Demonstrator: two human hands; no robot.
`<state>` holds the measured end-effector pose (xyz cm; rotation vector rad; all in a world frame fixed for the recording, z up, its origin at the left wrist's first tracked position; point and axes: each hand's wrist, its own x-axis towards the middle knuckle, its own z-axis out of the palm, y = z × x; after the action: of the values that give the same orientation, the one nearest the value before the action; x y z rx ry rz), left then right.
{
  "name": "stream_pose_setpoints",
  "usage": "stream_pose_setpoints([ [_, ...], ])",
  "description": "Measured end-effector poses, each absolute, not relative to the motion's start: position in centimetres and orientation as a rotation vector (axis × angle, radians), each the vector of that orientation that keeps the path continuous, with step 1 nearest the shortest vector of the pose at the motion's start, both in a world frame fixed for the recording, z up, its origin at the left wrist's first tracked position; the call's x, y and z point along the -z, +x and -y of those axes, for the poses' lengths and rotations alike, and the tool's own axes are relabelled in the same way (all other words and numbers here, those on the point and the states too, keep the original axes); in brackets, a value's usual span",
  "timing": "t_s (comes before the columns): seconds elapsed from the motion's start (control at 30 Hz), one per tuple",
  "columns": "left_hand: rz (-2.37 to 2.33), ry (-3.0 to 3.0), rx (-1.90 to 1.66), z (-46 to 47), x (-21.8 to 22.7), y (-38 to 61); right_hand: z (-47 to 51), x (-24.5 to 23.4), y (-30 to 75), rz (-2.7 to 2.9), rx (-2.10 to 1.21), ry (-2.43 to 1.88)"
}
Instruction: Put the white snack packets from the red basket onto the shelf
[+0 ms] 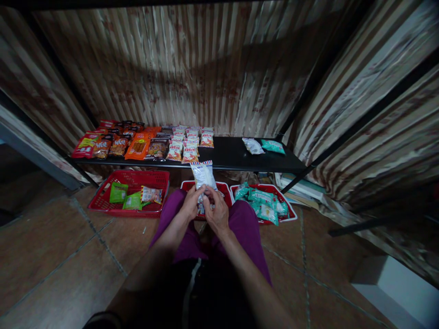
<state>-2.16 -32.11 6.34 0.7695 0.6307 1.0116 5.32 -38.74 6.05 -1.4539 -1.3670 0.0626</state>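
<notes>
Left hand [192, 202] and right hand [217, 214]: fingers curled inward, both gripping the lower part of a white packet [203, 173]. Packet located over the middle basket [225, 189], near the shelf [229, 154] edge.

We see dim light, with a broad dark shadow across the striped curtain [154, 91] and a pale sheen on the floor [65, 292] at lower left. Toward our right edge, shapes stretch outward and detail smears.
</notes>
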Motion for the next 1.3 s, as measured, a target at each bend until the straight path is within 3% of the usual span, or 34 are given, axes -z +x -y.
stream_pose_setpoints([
  [0.23, -0.586, 0.701, -0.882, 32.7, -6.6, -2.7, 38.0, -6.9, 8.2, 0.813, -0.235, -1.460],
  [0.47, -0.549, 0.823, -0.716, 33.3, -6.3, -3.4, 36.8, -7.7, 10.8, 0.408, -0.806, -1.087],
  [1.0, -0.533, 0.998, -0.533, 34.2, -6.1, -4.0, 37.5, -7.6, 11.5, 0.204, -0.726, -1.029],
  [1.3, -0.649, 1.013, -0.878, 32.5, -7.8, -2.4, 37.8, -6.9, 10.9, 0.298, -0.786, -1.157],
])
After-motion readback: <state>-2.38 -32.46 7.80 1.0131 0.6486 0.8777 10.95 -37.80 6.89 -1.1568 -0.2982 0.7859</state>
